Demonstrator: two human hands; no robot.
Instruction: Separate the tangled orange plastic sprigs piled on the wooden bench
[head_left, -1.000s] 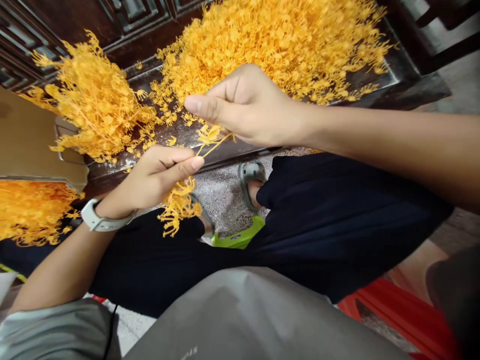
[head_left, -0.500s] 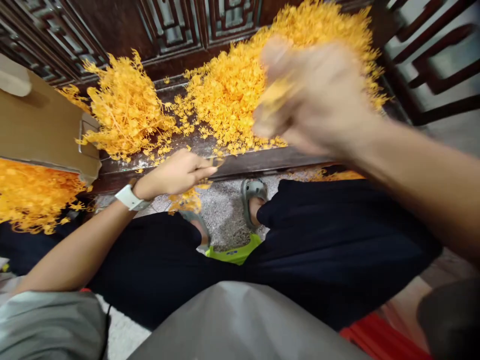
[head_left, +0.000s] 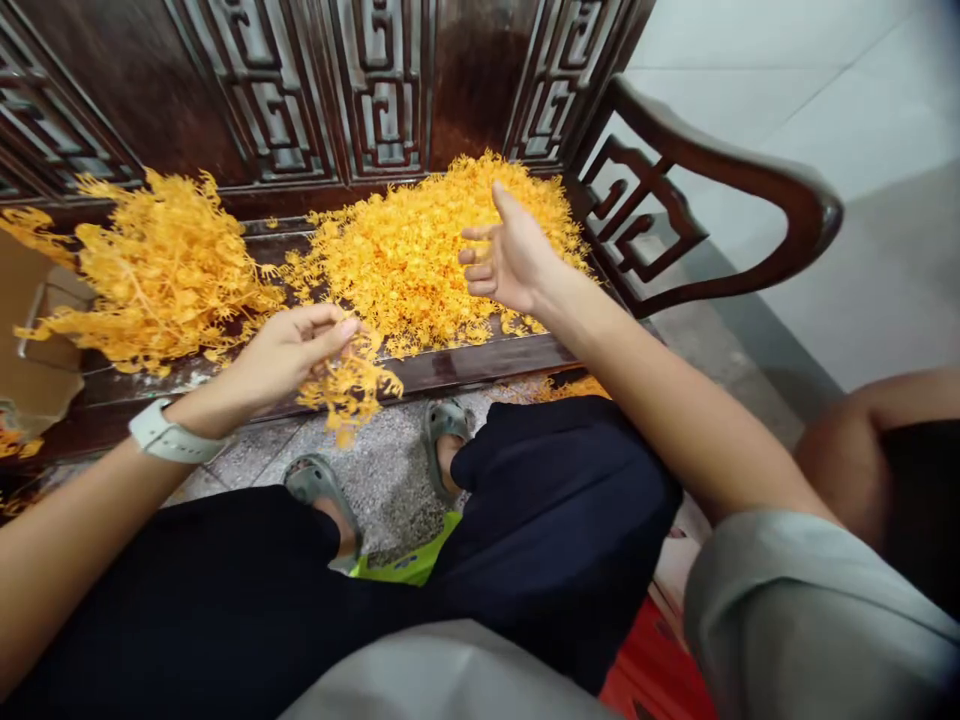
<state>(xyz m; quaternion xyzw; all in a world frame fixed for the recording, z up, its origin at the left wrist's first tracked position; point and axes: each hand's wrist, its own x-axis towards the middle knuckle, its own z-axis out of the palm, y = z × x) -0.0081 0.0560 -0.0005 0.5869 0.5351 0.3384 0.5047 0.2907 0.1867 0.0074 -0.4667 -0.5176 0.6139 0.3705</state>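
Observation:
My left hand [head_left: 281, 355] pinches a sprig of yellow-orange plastic pieces [head_left: 349, 390], which dangles below the fingers over the bench's front edge. My right hand [head_left: 514, 250] is held over the large heap of small yellow pieces [head_left: 420, 260], its fingers apart and its palm showing, with nothing in it. To the left, a looser pile of branching yellow sprigs [head_left: 165, 265] lies on the dark wooden bench [head_left: 450, 367]. Stray pieces are scattered between the two piles.
A cardboard box [head_left: 37, 340] stands at the left end. The bench has a carved backrest [head_left: 386, 90] and a curved armrest [head_left: 750, 190] on the right. Another person's bare limb [head_left: 847, 460] shows at the right edge. Below are clogs [head_left: 319, 480] and a green plastic object [head_left: 409, 565].
My right hand has let go of the yellow bit it held and has opened over the heap. The view has swung right. My left hand keeps its pinch, with the sprig now clearer.

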